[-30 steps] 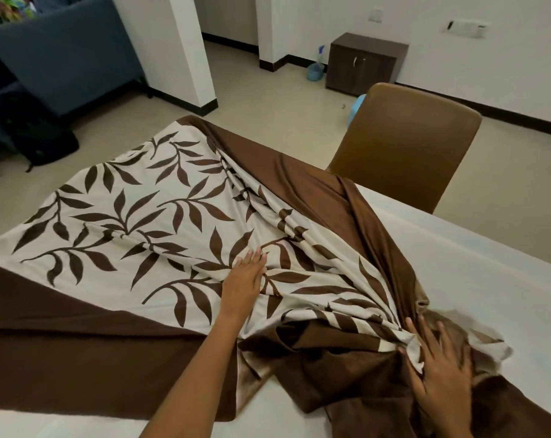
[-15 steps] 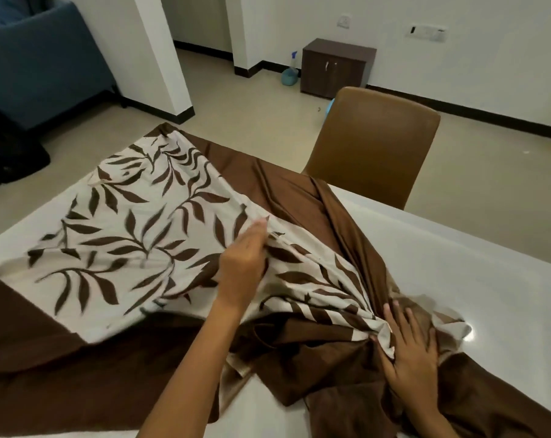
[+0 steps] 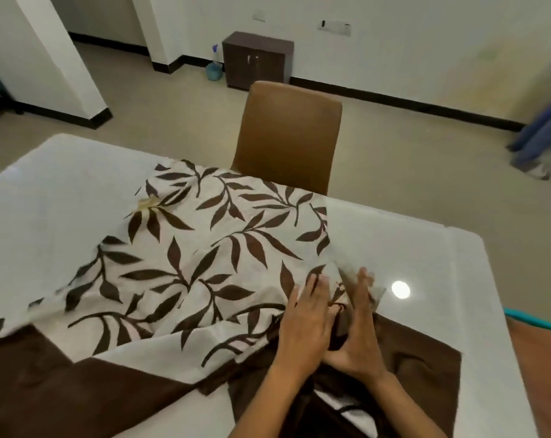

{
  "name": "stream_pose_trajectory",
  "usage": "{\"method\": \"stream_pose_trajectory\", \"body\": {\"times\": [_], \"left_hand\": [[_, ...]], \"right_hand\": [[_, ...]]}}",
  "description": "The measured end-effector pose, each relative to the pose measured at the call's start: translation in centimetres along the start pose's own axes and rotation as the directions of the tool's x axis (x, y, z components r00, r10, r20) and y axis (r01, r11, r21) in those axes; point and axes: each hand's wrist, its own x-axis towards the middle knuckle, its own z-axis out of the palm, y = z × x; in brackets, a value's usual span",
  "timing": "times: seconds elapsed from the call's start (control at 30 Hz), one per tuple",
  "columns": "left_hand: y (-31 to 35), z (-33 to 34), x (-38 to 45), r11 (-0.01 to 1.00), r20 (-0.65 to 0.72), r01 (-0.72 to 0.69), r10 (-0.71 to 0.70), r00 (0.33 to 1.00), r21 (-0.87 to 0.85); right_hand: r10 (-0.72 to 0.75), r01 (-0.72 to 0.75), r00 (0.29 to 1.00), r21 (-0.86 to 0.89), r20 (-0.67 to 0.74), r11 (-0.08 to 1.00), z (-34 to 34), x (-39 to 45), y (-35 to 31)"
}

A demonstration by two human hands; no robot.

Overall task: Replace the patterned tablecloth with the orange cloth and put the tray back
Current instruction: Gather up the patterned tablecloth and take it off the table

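Tablecloth [image 3: 204,248] bunched, white table [image 3: 410,248] rightward

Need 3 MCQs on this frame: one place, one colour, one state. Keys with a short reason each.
1. The chair stands: A) at the table's far edge B) on the table C) beside the cabinet.
2. The leaves on the patterned tablecloth are: A) green B) brown C) orange.
3. The left hand and right hand are: A) off the table B) fists C) flat, fingers straight, on the cloth.

A: its backrest rises behind the white table.
B: dark brown on cream.
C: both press the bunched cloth.
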Motion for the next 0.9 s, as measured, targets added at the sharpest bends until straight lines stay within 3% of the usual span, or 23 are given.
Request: {"method": "stream_pose_trajectory", "body": {"times": [0.07, 0.13, 0.27, 0.37, 0.43, 0.53, 0.63, 0.77, 0.9], "left_hand": [[-0.2, -0.1, -1.0, 0.994, 0.069, 0.046, -0.039, 0.997, -0.101], [-0.4, -0.6, -2.0, 0.983, 0.077, 0.067, -0.054, 0.996, -0.171], [-0.4, -1.2, -2.9, 0.898, 0.095, 0.140, -0.110, 0.989, -0.418], [0.1, -2.0, -3.3, 0.846, 0.062, 0.200, -0.195, 0.979, -0.494], [-1.0, -2.9, -3.0, 0.903, -0.043, 0.211, -0.244, 0.969, -0.376], [-5.3, -5.0, -0.2, 0.962, -0.182, 0.251, -0.268, 0.946, -0.109], [-10.5, -6.7, 4.7, 0.948, -0.118, 0.314, -0.305, 0.945, 0.061], [-15.4, -6.2, 10.4, 0.911, 0.057, 0.290, -0.320, 0.946, 0.294], [-17.8, -2.7, 11.2, 0.869, 0.198, 0.395, -0.461, 0.865, 0.297]], "right_hand": [[-0.173, 0.194, 0.977, -0.181, 0.126, 0.964, -1.3, 0.0, 0.8], [-0.262, 0.302, 0.945, -0.213, 0.197, 0.929, -2.3, 0.6, 0.9], [-0.083, 0.105, 0.990, -0.196, 0.114, 0.975, -0.9, 3.6, -0.4], [0.025, 0.084, 0.965, -0.399, 0.261, 0.913, 2.7, 3.7, 0.4], [0.068, 0.113, 0.937, -0.483, 0.343, 0.868, 4.6, 2.4, 2.0], [0.116, 0.084, 0.933, -0.521, 0.340, 0.849, 5.1, 1.6, 2.5], [0.090, 0.109, 0.933, -0.509, 0.350, 0.854, 5.1, 1.0, 2.3], [0.067, 0.113, 0.933, -0.467, 0.352, 0.877, 5.0, 0.6, 2.5], [0.038, 0.146, 0.932, -0.469, 0.361, 0.871, 5.3, 1.1, 3.3]]}}
